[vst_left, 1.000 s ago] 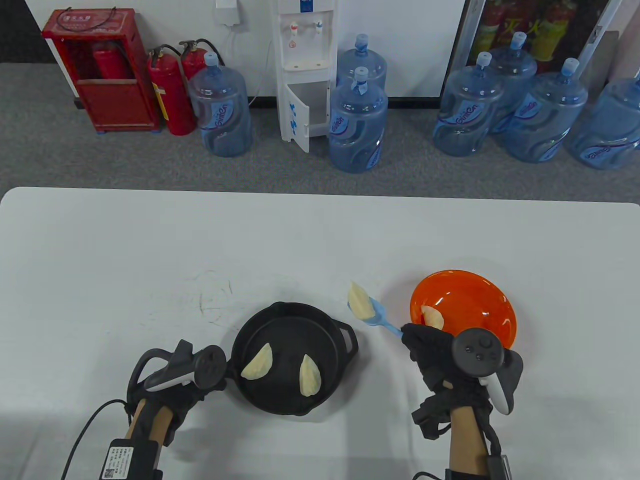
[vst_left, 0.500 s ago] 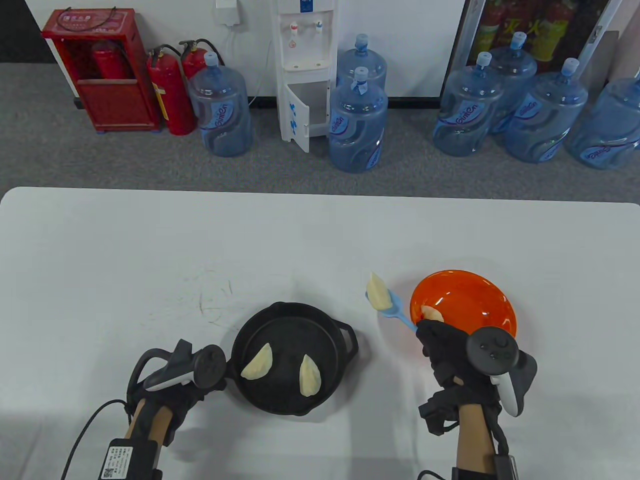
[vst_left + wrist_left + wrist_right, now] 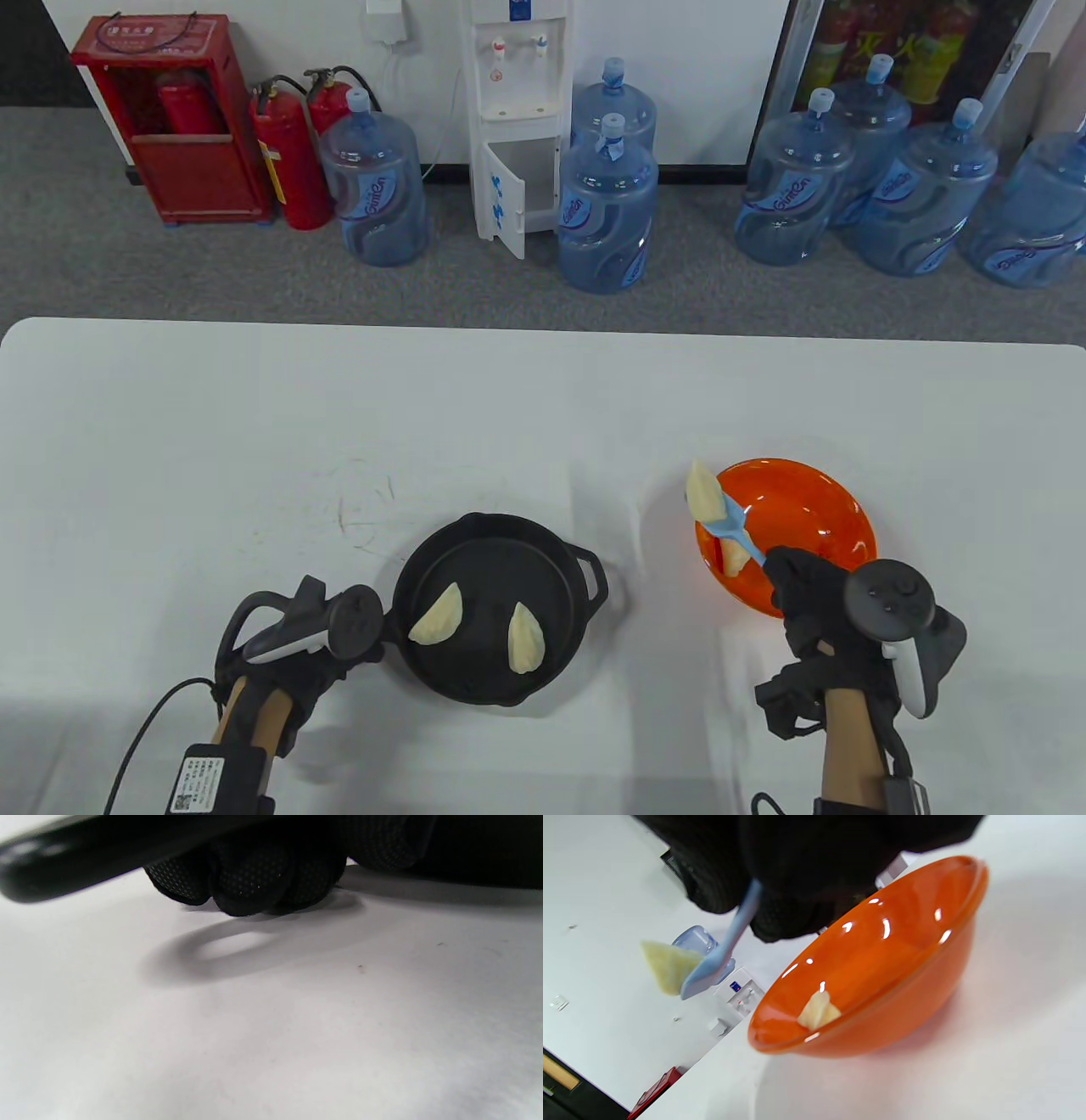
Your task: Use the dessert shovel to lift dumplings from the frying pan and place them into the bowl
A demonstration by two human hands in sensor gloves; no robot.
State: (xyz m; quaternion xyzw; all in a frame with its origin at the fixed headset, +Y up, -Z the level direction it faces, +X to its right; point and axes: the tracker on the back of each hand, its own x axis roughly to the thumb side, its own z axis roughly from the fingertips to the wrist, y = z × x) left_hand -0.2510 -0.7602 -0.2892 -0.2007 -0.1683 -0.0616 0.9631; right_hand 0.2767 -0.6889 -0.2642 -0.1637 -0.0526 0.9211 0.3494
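Observation:
A black frying pan sits on the white table with two pale dumplings inside. My left hand grips the pan's left handle; in the left wrist view its curled fingers wrap under the dark handle. My right hand holds a light-blue dessert shovel that carries a dumpling above the left rim of the orange bowl. One dumpling lies inside the bowl.
The table's far edge runs across the middle of the table view. Beyond it, on the floor, stand several blue water bottles, a white water dispenser, red fire extinguishers and a red cabinet.
My right hand has carried the shovel and its dumpling rightward from beside the pan to the bowl's left rim. The left hand and pan have stayed still.

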